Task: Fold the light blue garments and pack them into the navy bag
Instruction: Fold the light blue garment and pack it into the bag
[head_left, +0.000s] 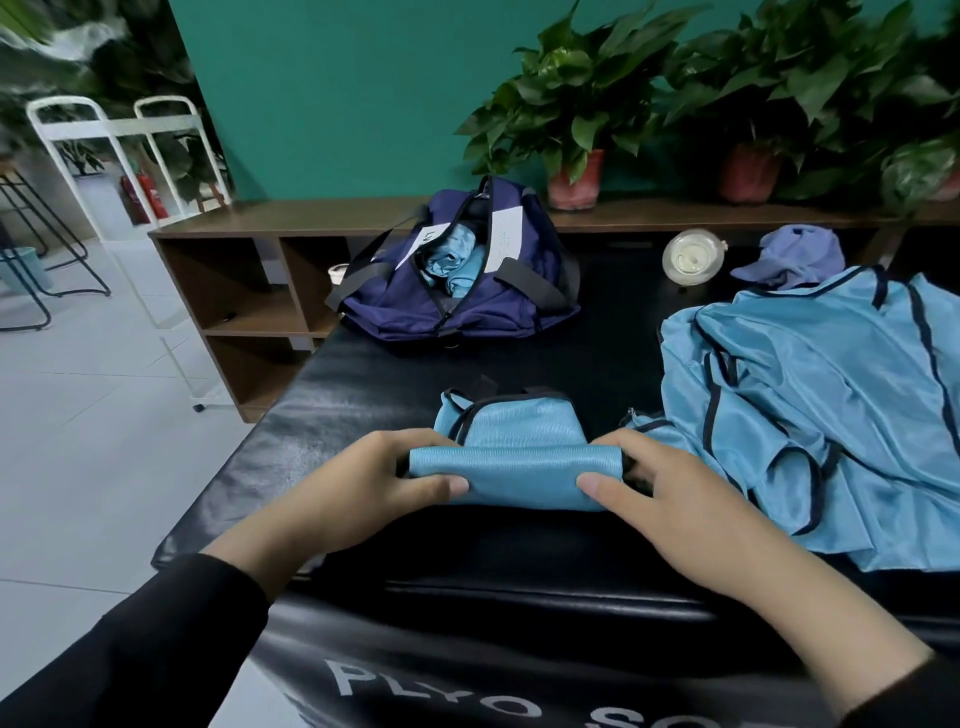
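Observation:
A light blue garment (514, 457) with dark trim lies partly rolled on the black padded surface (363, 405) in front of me. My left hand (363, 483) grips the roll's left end, thumb on the near side. My right hand (660, 493) grips its right end the same way. The navy bag (467, 306) stands open at the far side, with rolled light blue garments (452, 260) inside. A loose heap of light blue garments (821, 405) with dark piping lies to the right.
A purple cap (795, 254) and a round clear lid (691, 257) lie at the far right. Potted plants (576, 119) stand on a wooden shelf unit (249, 275) behind. White frame racks (119, 145) stand on the tiled floor at left.

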